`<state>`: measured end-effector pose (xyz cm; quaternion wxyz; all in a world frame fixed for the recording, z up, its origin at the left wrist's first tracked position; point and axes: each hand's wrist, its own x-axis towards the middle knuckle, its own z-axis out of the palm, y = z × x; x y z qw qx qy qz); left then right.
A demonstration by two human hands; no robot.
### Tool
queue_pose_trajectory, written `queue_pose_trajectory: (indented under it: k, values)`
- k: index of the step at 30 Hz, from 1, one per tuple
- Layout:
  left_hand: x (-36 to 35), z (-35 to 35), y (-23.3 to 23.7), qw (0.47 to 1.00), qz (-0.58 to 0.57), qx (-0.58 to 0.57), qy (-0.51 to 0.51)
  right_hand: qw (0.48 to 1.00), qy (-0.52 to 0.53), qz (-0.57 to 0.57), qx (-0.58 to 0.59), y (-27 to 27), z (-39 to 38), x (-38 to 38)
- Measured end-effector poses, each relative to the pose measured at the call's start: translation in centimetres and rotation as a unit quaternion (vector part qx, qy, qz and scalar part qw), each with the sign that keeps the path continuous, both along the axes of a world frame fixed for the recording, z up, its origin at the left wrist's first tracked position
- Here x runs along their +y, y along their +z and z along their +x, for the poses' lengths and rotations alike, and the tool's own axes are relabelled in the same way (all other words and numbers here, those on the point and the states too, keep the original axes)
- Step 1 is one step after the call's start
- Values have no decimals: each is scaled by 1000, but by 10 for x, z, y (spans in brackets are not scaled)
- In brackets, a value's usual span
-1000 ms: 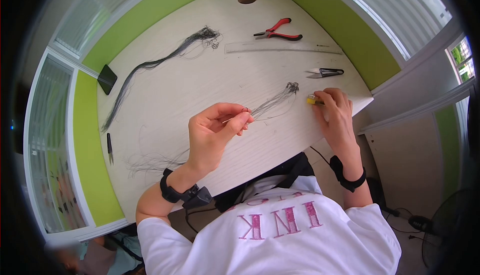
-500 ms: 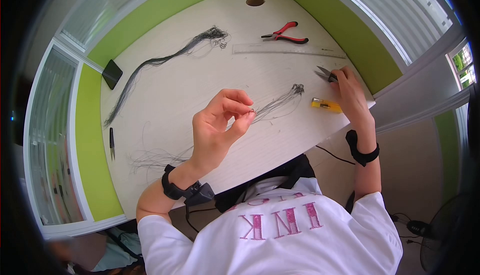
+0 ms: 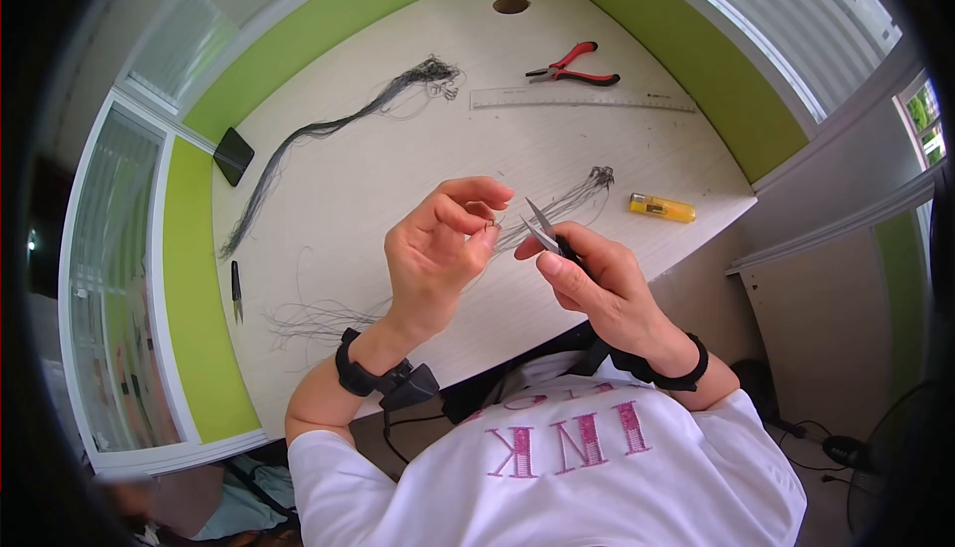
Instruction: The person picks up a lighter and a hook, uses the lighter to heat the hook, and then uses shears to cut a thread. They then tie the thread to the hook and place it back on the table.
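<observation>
My left hand (image 3: pixel 438 249) is raised over the table, thumb and index finger pinched on the end of a thin dark thread; the thread's exact form is too small to make out. My right hand (image 3: pixel 607 278) grips small scissors (image 3: pixel 547 232) with dark handles. Their blades are spread and point toward the left fingertips, a short gap away. Behind both hands lies a bundle of dark threads (image 3: pixel 572 195), knotted at its right end. Loose thread ends (image 3: pixel 318 318) fan out left of my left wrist.
A longer bundle of dark threads (image 3: pixel 338 125) lies at the back left. Red-handled pliers (image 3: pixel 577 68) and a clear ruler (image 3: pixel 587 99) are at the back. A yellow lighter (image 3: pixel 665 208) sits at right, a black phone (image 3: pixel 234 156) and tweezers (image 3: pixel 237 291) at left.
My right hand has picked up the scissors from the table's right side and brought them left, beside my left hand. The left hand keeps its pinch, almost unmoved.
</observation>
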<state>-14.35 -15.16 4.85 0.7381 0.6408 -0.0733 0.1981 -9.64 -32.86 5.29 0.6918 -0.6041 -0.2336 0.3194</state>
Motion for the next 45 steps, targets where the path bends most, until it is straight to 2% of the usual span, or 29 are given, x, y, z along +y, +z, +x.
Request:
queue_pose_trajectory:
  k: [4,5,9,12,16,21,23,26,43,45]
  values:
    - [0,-1,-1,1000,-8,6,-14,991,-103,35,-73,-2,2,9]
    - [-1,-2,-2,1000,-2,13,-20,989,-131,43,-45,-2,3,13]
    - [-2,-3,-2,999,-11,35,-33,988,-138,64,-32,3,4,20]
    - [-2,-3,-4,999,11,30,-35,988,-127,74,-45,3,4,20]
    - [-2,-3,-4,999,17,9,-33,992,-111,61,9,3,4,19]
    - [-5,-3,3,999,-16,33,4,991,-111,64,31,6,1,12]
    - [-7,-3,3,999,-17,26,16,993,-20,79,80,8,-4,4]
    - [-4,-3,-1,1000,-19,9,18,998,24,29,56,2,-11,3]
    - [0,-4,-5,999,15,-40,-9,996,37,-7,81,4,-10,6]
    - [0,-4,-5,999,16,-37,-11,999,19,-9,35,2,-10,7]
